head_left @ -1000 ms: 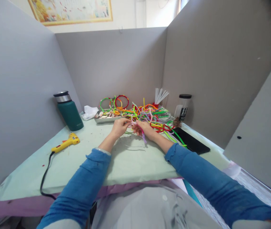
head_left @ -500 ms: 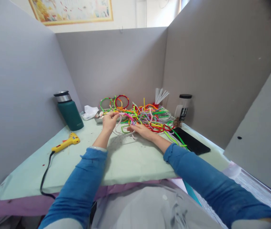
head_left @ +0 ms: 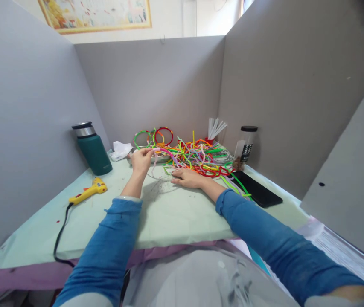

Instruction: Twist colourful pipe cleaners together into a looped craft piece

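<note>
A tangled heap of coloured pipe cleaners (head_left: 201, 157) lies at the back of the pale green table (head_left: 169, 213). My left hand (head_left: 141, 160) is raised a little above the table, its fingers pinched on a pink pipe cleaner (head_left: 169, 152) that stretches from the hand toward the heap. My right hand (head_left: 186, 178) lies flat on the table at the near edge of the heap, pressing on strands there. Both arms wear blue sleeves.
A green flask (head_left: 92, 149) stands at the back left, with a yellow glue gun (head_left: 88, 192) and its black cord in front of it. A metal tray (head_left: 143, 157) holds coloured rings. A black phone (head_left: 258, 192), a dark-capped jar (head_left: 246, 145) and white straws (head_left: 215, 128) sit right. Grey partitions enclose the table.
My left hand has moved left and up, drawing the pink pipe cleaner out of the heap. My right hand has let go and settled flat on the table.
</note>
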Demonstrator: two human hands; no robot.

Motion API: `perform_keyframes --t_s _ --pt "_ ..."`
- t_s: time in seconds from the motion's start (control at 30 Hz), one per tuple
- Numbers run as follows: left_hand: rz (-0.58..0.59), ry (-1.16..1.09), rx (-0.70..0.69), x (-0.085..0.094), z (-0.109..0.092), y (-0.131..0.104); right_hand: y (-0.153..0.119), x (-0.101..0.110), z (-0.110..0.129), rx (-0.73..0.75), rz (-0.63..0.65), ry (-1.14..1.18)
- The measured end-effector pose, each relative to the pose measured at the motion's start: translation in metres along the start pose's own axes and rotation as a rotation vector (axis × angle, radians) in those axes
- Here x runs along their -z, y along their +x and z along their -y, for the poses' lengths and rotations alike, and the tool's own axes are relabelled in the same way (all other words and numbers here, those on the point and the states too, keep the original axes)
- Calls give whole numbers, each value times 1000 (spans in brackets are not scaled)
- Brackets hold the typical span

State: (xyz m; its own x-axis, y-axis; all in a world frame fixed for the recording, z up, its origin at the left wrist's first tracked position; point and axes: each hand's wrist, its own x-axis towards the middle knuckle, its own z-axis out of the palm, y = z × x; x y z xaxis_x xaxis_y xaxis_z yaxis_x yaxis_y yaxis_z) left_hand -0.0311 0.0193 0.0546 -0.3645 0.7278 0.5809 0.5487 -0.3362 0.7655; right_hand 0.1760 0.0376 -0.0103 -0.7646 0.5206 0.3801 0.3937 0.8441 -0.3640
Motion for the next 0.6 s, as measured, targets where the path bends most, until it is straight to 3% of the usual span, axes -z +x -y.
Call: perform_keyframes --t_s 0.2,0.3,0.37,0.47,0.53,0.6 --pt "92 -234 114 0 -12 -8 11 -3 -13 -159 -58 -228" --pt "278 -363 230 0 -16 -14 9 5 -13 -156 -71 -242" --pt "438 -399 333 -3 -17 -18 5 15 -11 -168 -152 -200" --pt "654 -417 450 -9 -17 -26 0 31 -5 -254 -351 -92" --pt "754 -431 505 -14 -17 -31 -1 38 1 -325 -460 113" --pt "836 -453 542 -17 -16 -35 -1 43 8 -411 -436 432"
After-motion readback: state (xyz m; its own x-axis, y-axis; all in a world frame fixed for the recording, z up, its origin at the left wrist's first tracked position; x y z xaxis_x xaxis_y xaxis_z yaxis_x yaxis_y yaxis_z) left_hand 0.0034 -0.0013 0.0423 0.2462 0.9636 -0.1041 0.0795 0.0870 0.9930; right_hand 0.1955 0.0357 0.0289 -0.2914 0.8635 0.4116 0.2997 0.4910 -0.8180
